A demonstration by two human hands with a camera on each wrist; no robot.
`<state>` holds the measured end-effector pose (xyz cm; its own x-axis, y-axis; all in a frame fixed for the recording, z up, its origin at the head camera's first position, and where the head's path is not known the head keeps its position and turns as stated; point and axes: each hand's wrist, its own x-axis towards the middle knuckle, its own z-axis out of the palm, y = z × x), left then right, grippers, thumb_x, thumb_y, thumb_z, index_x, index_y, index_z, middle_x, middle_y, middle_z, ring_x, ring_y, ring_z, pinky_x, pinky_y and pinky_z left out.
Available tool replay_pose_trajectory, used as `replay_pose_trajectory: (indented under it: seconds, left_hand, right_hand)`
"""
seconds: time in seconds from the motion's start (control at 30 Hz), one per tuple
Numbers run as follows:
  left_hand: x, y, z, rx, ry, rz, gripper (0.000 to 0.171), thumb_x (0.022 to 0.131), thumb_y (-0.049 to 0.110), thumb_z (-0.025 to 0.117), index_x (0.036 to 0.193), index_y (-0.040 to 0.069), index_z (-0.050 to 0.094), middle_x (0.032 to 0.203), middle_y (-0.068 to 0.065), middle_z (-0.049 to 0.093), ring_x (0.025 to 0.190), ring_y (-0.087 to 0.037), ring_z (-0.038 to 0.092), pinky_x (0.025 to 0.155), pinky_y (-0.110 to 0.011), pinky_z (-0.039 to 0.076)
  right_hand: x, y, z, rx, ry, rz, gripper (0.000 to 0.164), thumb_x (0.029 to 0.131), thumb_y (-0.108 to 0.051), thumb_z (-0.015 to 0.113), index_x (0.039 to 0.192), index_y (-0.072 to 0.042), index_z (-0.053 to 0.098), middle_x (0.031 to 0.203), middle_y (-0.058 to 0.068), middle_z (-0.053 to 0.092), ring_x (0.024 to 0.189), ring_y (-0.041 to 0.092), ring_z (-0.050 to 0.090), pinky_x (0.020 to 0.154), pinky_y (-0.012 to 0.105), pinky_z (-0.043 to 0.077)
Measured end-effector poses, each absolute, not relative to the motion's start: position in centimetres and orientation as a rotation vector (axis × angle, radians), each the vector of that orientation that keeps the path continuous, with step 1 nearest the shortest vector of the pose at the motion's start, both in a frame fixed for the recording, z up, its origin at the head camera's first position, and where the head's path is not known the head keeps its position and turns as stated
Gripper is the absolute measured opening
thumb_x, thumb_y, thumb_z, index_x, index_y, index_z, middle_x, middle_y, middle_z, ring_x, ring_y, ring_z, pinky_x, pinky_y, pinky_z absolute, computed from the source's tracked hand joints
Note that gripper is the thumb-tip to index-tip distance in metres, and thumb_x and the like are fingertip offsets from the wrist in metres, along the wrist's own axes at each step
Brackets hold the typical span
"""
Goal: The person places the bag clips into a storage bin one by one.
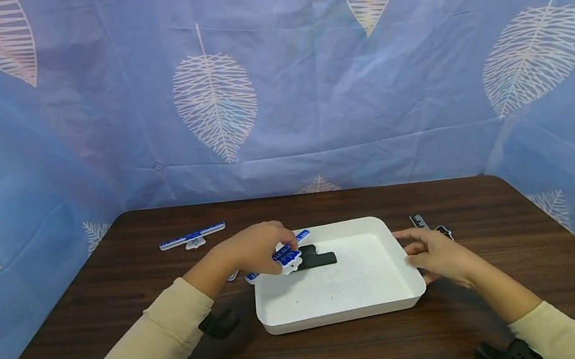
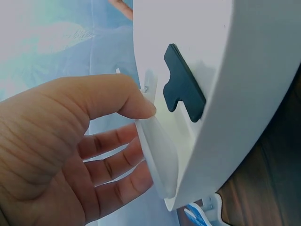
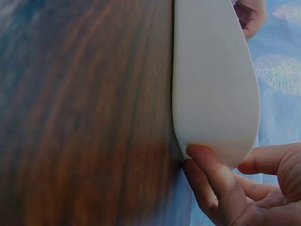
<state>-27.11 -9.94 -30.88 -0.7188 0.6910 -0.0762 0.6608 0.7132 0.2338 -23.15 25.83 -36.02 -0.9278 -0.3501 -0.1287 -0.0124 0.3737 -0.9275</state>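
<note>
My left hand [image 1: 265,247] pinches a blue-and-white ruler clip [image 1: 288,256] between thumb and fingers, above the left wall of a white tray [image 1: 368,306]. In the left wrist view the held clip [image 2: 160,150] shows its pale side, tilted beside the tray's rim. A black clip [image 1: 319,258] lies inside the tray, near its left side; part of it is hidden behind the held clip. At the tray's right end my right hand [image 1: 439,254] grips the wall. The right wrist view shows thumb and bent fingers [image 3: 207,162] around the tray's corner.
Another blue-and-white ruler clip [image 1: 194,237] lies at the back left of the dark wooden table [image 1: 353,357]. Partly hidden under my left wrist is one more clip [image 1: 232,276]. A black-and-white ruler clip [image 1: 419,222] lies behind my right hand. Leaf-patterned blue cloth [image 1: 298,107] hangs behind the table.
</note>
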Motion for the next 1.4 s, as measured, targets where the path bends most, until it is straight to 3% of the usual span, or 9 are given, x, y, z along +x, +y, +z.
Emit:
replay_pose_trajectory:
  seconds: [0.53,1.4]
  left_hand:
    - [-27.7,-7.2,-31.1,1.166,2.746,0.136,0.042,0.077,0.017,0.082,0.117,0.023,0.069,0.121,0.0,0.06,0.111,-0.016,0.055,0.099,-0.038,0.046]
    - [-27.9,-3.2,-31.8,1.225,2.683,0.027,0.04,0.078,0.018,0.082,0.115,0.026,0.068,0.117,0.005,0.062,0.102,-0.011,0.054,0.095,-0.036,0.048]
  right_hand:
    - [-22.9,25.7,-35.8,-0.307,2.345,-1.559,0.059,0.096,0.005,0.05,0.149,0.007,0.024,0.123,0.033,0.055,0.092,0.034,0.067,0.066,0.049,0.058]
    - [-23.0,25.8,-35.8,-0.325,2.332,-1.558,0.059,0.096,0.004,0.051,0.148,0.007,0.024,0.121,0.033,0.055,0.092,0.035,0.066,0.066,0.049,0.058]
